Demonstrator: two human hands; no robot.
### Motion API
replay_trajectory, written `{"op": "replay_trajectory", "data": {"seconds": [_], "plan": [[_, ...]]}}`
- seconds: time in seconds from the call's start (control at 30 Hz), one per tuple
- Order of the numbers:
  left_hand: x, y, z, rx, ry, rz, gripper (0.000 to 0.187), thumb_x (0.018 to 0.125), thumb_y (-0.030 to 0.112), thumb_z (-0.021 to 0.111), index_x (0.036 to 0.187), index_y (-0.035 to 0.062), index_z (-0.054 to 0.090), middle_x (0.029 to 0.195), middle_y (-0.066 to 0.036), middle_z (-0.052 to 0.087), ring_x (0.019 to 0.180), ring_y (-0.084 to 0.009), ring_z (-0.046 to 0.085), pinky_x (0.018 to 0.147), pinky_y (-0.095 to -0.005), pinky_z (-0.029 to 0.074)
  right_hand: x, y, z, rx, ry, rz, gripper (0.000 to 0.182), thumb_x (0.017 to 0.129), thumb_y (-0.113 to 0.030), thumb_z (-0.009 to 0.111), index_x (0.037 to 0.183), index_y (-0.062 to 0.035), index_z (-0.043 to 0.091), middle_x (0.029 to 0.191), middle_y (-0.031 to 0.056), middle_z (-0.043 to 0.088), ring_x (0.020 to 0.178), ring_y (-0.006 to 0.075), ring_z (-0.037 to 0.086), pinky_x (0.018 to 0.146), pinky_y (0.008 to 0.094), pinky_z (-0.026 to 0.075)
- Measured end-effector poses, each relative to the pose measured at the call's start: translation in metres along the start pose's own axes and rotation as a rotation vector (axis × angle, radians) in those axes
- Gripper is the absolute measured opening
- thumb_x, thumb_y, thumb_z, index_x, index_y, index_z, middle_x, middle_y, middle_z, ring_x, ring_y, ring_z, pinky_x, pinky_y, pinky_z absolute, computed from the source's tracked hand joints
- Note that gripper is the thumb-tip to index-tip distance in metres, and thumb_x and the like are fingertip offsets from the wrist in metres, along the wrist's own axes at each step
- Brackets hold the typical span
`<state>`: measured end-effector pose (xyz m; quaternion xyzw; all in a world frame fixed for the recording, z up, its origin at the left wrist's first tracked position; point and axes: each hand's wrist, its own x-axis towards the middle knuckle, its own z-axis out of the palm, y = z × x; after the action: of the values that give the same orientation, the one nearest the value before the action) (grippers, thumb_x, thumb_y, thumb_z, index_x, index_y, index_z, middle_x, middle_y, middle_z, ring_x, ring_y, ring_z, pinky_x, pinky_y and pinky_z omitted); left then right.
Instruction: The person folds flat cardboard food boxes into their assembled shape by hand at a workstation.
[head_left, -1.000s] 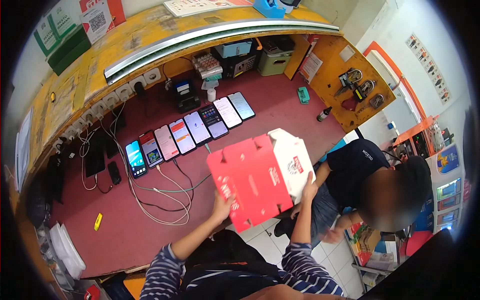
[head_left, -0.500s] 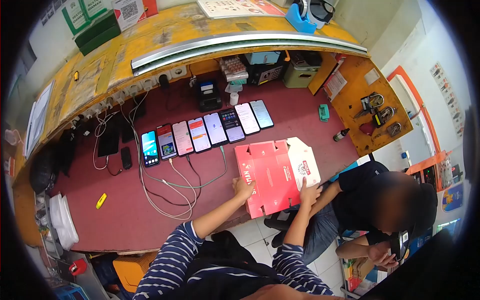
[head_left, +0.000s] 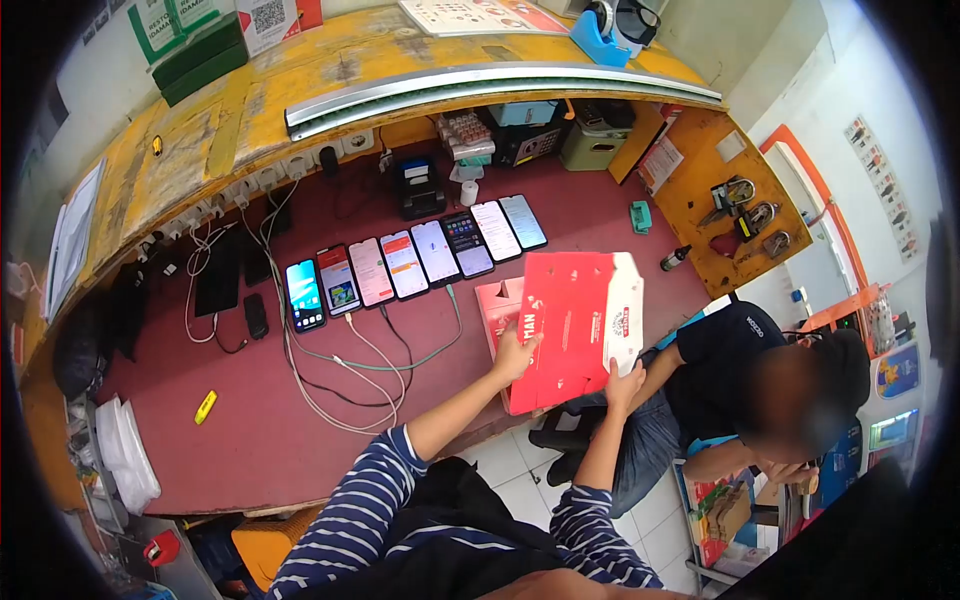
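A flattened red-and-white cardboard box (head_left: 572,325) is held up at an angle over the right part of the table. My left hand (head_left: 515,357) grips its left edge, fingers bent round the card. On the lower right, by the white flap, my right hand (head_left: 625,387) has the thumb on top and the fingers beneath. Below it, a second red cardboard piece (head_left: 498,303) shows at the left and is mostly covered. Several lit phones (head_left: 434,253) lie in a slanted row just beyond the boxes.
White and green charging cables (head_left: 345,365) loop over the maroon table (head_left: 270,430). A yellow marker (head_left: 205,407) lies at the left. A black printer (head_left: 419,187) stands at the back. Close on the right sits another person (head_left: 725,370). Padlocks (head_left: 735,195) hang on the side panel.
Both hands have raised and tilted the top flattened box, sliding it a little right. The red piece beneath now shows. The seated person's hand has moved up toward the head.
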<state>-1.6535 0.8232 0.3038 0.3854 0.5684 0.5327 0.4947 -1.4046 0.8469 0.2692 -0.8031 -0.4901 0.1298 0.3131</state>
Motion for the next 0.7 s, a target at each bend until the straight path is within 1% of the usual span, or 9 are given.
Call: {"op": "replay_trajectory", "data": {"seconds": [0.07,0.2,0.23,0.27,0.33,0.4,0.47,0.5,0.7], "plan": [[-0.007,0.007,0.003,0.025,0.011,0.219,0.025,0.080,0.014,0.059,0.099,-0.0028,0.054,0.084,-0.009,0.063,0.073,-0.0141,0.059,0.068,-0.0307,0.047,0.018,-0.003,-0.006,0.049,-0.003,-0.034,0.077,0.073,-0.038,0.063,0.126,0.0065,0.029,0.130,0.0294,0.026,0.123,0.0390,0.024,0.101,0.0422,0.022],[-0.038,0.042,-0.011,0.045,-0.118,0.188,0.027,0.081,0.014,0.058,0.100,-0.0040,0.053,0.082,-0.010,0.062,0.076,-0.0136,0.058,0.069,-0.0303,0.046,0.070,-0.007,0.002,0.281,0.085,-0.038,0.070,0.076,-0.042,0.058,0.121,0.0079,0.037,0.124,0.0264,0.039,0.119,0.0361,0.032,0.099,0.0382,0.026],[-0.035,0.028,-0.013,0.088,-0.108,0.285,0.038,0.079,0.014,0.059,0.111,-0.0003,0.047,0.085,-0.016,0.062,0.078,-0.0230,0.061,0.069,-0.0331,0.047,0.082,-0.006,0.002,0.280,0.097,-0.036,0.070,0.076,-0.042,0.058,0.121,0.0079,0.037,0.124,0.0264,0.039,0.119,0.0361,0.032,0.099,0.0382,0.026],[-0.036,0.025,-0.011,0.086,-0.117,0.291,0.038,0.079,0.014,0.059,0.111,-0.0003,0.047,0.085,-0.016,0.062,0.078,-0.0230,0.061,0.069,-0.0331,0.047,0.096,-0.002,0.004,0.307,-0.088,0.025,0.068,0.076,-0.043,0.057,0.118,0.0082,0.041,0.120,0.0261,0.043,0.119,0.0359,0.033,0.098,0.0382,0.027],[-0.037,0.021,-0.008,0.229,0.239,0.138,0.053,0.074,0.011,0.063,0.119,-0.0021,0.039,0.095,-0.017,0.060,0.082,-0.0269,0.060,0.073,-0.0344,0.047,0.106,0.009,0.025,0.254,-0.251,0.118,0.062,0.074,-0.042,0.058,0.111,0.0070,0.048,0.109,0.0251,0.052,0.117,0.0367,0.035,0.096,0.0404,0.030],[-0.030,0.003,-0.007,0.198,0.231,0.006,0.070,0.068,0.012,0.068,0.125,-0.0028,0.028,0.109,-0.024,0.051,0.098,-0.0339,0.053,0.081,-0.0373,0.044,0.103,0.005,0.035,-0.261,-0.293,-0.084,0.064,0.070,-0.041,0.063,0.113,0.0042,0.048,0.115,0.0249,0.048,0.116,0.0373,0.035,0.095,0.0423,0.031],[-0.009,-0.047,-0.005,0.558,0.389,-0.054,0.075,0.066,0.012,0.069,0.125,-0.0023,0.026,0.116,-0.026,0.043,0.108,-0.0347,0.045,0.086,-0.0414,0.040,0.084,-0.016,0.034,-0.259,-0.179,-0.053,0.067,0.066,-0.040,0.067,0.116,0.0007,0.047,0.121,0.0229,0.042,0.116,0.0370,0.034,0.094,0.0457,0.031],[-0.004,-0.050,-0.015,0.432,0.247,-0.134,0.079,0.063,0.016,0.072,0.124,-0.0060,0.026,0.120,-0.023,0.033,0.112,-0.0383,0.036,0.093,-0.0424,0.033,0.081,-0.022,0.033,-0.256,-0.171,-0.017,0.068,0.065,-0.040,0.068,0.117,-0.0011,0.046,0.122,0.0215,0.040,0.116,0.0365,0.033,0.094,0.0470,0.031],[0.003,-0.056,-0.008,0.508,0.305,0.009,0.083,0.061,0.021,0.073,0.123,-0.0066,0.025,0.114,-0.024,0.034,0.106,-0.0384,0.035,0.091,-0.0426,0.032,0.085,-0.033,0.032,-0.192,-0.117,-0.054,0.064,0.065,-0.035,0.069,0.117,-0.0054,0.046,0.119,0.0182,0.040,0.114,0.0338,0.036,0.091,0.0512,0.032]]}}
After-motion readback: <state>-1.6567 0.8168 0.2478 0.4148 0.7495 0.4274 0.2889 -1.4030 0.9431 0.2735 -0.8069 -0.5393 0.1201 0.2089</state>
